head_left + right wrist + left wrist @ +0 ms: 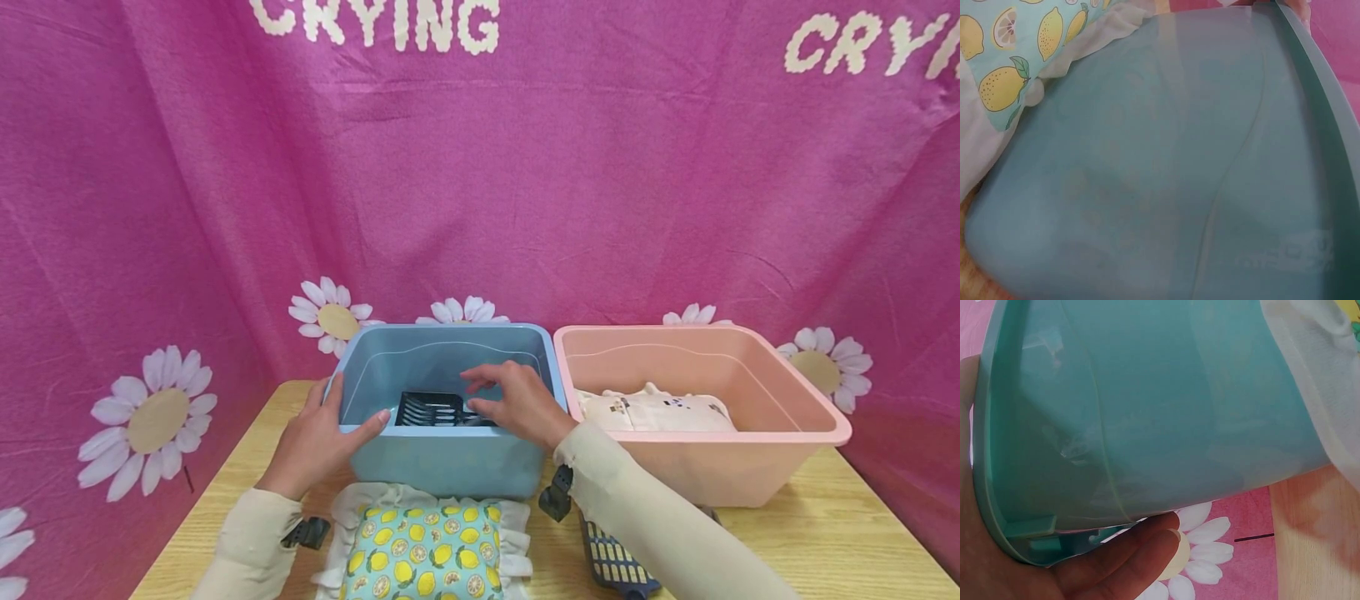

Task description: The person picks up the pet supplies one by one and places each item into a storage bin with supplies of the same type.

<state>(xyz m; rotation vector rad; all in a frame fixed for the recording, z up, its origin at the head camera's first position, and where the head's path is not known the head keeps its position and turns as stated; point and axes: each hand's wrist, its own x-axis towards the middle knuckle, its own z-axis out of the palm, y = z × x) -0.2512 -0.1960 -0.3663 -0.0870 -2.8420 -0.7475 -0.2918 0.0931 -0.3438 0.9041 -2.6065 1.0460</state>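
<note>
A light-blue plastic bin (450, 462) stands on the table, its front wall facing me. My left hand (318, 437) grips its front-left corner, the thumb over the front rim and the fingers along the left side. In the left wrist view, curled fingers (1116, 562) lie below the bin's rim. Over the right part of the bin's opening hovers my right hand (521, 400), its fingers loosely bent and holding nothing. Inside the bin lies a black slotted tool (429, 410), partly hidden behind the front rim. The right wrist view shows the bin's outer wall (1147, 156).
In front of the bin lies a frilled lemon-print cushion (427, 550). A pink bin (697, 467) with cream printed cloth (667, 412) inside stands at right. A navy slotted item (617, 557) lies partly under my right sleeve. A magenta daisy-print curtain (525, 208) hangs behind.
</note>
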